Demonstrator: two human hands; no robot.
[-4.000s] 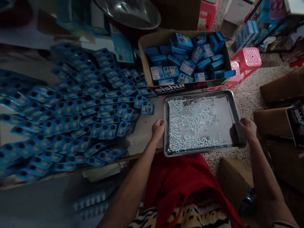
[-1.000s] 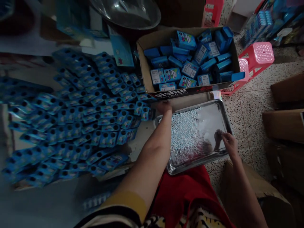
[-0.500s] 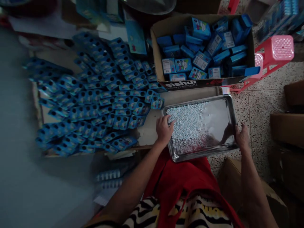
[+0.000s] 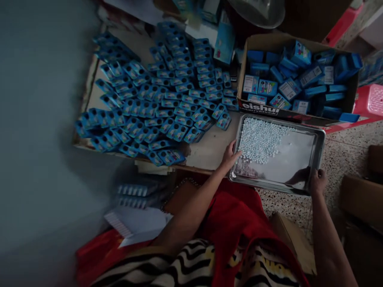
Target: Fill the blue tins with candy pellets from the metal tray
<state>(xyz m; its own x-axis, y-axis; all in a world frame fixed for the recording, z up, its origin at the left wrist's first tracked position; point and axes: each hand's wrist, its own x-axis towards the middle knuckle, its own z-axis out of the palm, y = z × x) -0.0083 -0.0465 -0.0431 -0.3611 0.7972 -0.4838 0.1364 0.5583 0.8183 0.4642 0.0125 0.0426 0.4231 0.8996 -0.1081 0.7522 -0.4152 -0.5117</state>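
Observation:
Both hands hold a shiny metal tray in front of the red apron. My left hand grips its left edge, with the thumb over the rim. On the right edge, my right hand is closed round the rim. Small pale blue-white pellets lie heaped over the tray's left and far part; its right side shows bare, reflecting metal. The tray's left end reaches over the table, beside rows of small blue boxes with dark round holes.
Behind the tray stands a cardboard carton filled with closed blue boxes. A pink-red plastic stool is at the right. Brown cartons sit on the speckled floor. A metal bowl is at the top.
My view has swung left, so everything appears shifted to the right. The pellets have slid toward the tray's far left corner, baring more of its near side. Both hands keep their hold.

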